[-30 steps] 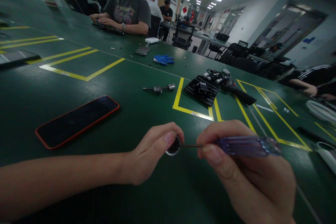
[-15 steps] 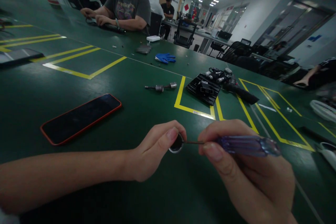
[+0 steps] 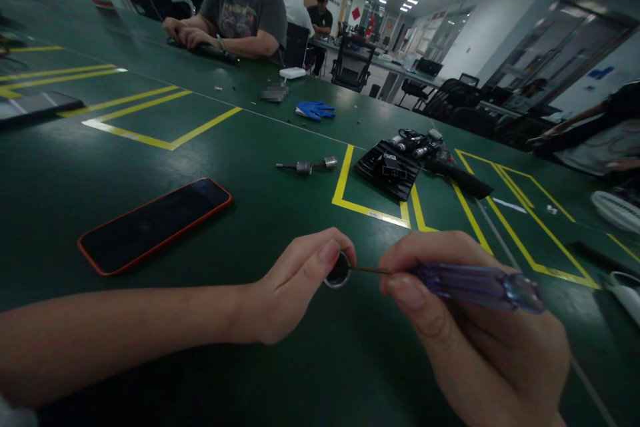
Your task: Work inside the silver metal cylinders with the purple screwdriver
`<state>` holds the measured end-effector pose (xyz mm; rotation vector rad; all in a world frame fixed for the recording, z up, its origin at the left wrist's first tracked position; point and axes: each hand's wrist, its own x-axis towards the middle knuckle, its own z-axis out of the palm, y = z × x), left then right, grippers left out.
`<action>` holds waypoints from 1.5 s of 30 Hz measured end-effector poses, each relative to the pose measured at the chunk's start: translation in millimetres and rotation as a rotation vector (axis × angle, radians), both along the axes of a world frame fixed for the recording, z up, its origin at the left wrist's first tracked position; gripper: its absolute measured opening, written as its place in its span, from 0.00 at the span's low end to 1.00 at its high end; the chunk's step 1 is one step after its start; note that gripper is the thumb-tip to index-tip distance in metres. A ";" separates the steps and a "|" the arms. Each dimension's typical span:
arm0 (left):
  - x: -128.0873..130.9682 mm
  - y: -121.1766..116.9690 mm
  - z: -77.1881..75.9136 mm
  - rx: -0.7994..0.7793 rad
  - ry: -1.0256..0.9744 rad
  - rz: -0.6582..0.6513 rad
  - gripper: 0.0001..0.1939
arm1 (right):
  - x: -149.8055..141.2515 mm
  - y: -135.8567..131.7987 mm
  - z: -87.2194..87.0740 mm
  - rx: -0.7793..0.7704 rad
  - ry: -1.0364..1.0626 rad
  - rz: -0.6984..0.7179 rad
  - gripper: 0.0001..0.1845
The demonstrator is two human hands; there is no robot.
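Note:
Between its thumb and fingers my left hand (image 3: 295, 287) pinches a small round metal ring-like part (image 3: 339, 273), dark inside, with its open end towards me. My right hand (image 3: 470, 327) is closed on a screwdriver (image 3: 465, 285) with a clear purple handle. The screwdriver's thin shaft points left and meets the rim of the part; I cannot tell whether the tip goes inside. Left of my hands lies a phone (image 3: 155, 227) in an orange-red case. Beyond them, two metal cylindrical pieces with thin shafts (image 3: 306, 166) rest on the table.
A black ribbed tray (image 3: 387, 170) with dark parts and cables lies on the green table (image 3: 260, 213) beside a black tube-like piece (image 3: 460, 177). Farther back is a blue glove (image 3: 315, 111). Yellow tape marks the surface. A person (image 3: 245, 13) sits across, hands on a dark object.
The screwdriver handle has tilted, its end dropping slightly to the right along with my right hand. My left hand stays nearly still. At far right, another person's body has shifted.

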<state>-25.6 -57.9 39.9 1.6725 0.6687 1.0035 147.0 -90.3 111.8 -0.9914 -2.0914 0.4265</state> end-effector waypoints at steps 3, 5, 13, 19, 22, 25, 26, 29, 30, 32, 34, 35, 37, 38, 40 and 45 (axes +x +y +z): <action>-0.2 0.4 -2.4 0.001 0.006 -0.004 0.22 | -0.3 -0.3 -0.1 0.038 0.023 0.014 0.02; -0.3 0.9 -2.9 0.001 0.007 -0.006 0.22 | 0.2 0.3 0.5 0.065 0.044 0.039 0.02; 0.2 1.6 -2.3 -0.013 -0.011 -0.007 0.23 | 1.0 3.0 -2.7 0.024 0.072 0.084 0.02; 1.6 1.1 -0.5 -0.020 0.007 0.031 0.24 | 4.9 0.4 -1.5 -0.040 -0.008 0.081 0.02; 2.0 1.6 0.0 -0.006 0.010 0.053 0.24 | 7.1 0.0 -2.0 -0.054 -0.030 0.096 0.02; 2.1 2.1 0.2 -0.008 0.031 0.063 0.24 | 7.4 1.5 -3.2 -0.076 -0.020 0.141 0.02; 2.0 2.2 0.3 -0.008 0.035 0.063 0.24 | 7.1 2.3 -3.3 -0.073 -0.015 0.147 0.02; 1.8 2.2 0.7 -0.016 0.041 0.041 0.23 | 6.0 4.6 -2.9 -0.043 -0.022 0.151 0.02; 1.8 2.1 0.9 -0.018 0.042 0.032 0.23 | 5.7 5.2 -2.5 -0.031 -0.021 0.150 0.02; 1.8 1.7 1.4 -0.011 0.033 0.026 0.22 | 5.3 5.9 -1.8 -0.016 -0.020 0.139 0.01; 1.7 1.0 1.9 0.002 0.017 0.029 0.22 | 5.2 6.0 -1.3 -0.011 -0.020 0.125 0.01; 1.5 0.8 2.0 0.002 0.015 0.027 0.22 | 5.2 6.0 -1.1 -0.012 -0.021 0.119 0.01; 1.1 0.4 1.9 0.001 0.018 0.023 0.21 | 5.1 6.1 -1.1 -0.006 -0.024 0.119 0.01; 1.0 0.4 1.8 0.001 0.020 0.022 0.21 | 5.0 6.3 -1.2 0.001 -0.025 0.120 0.01; 1.0 0.5 1.7 0.010 0.024 0.024 0.21 | 4.5 6.9 -1.6 0.012 -0.027 0.129 0.01; 2.8 0.8 2.4 0.020 0.014 0.040 0.21 | 4.9 7.4 -0.6 0.011 -0.033 0.144 0.01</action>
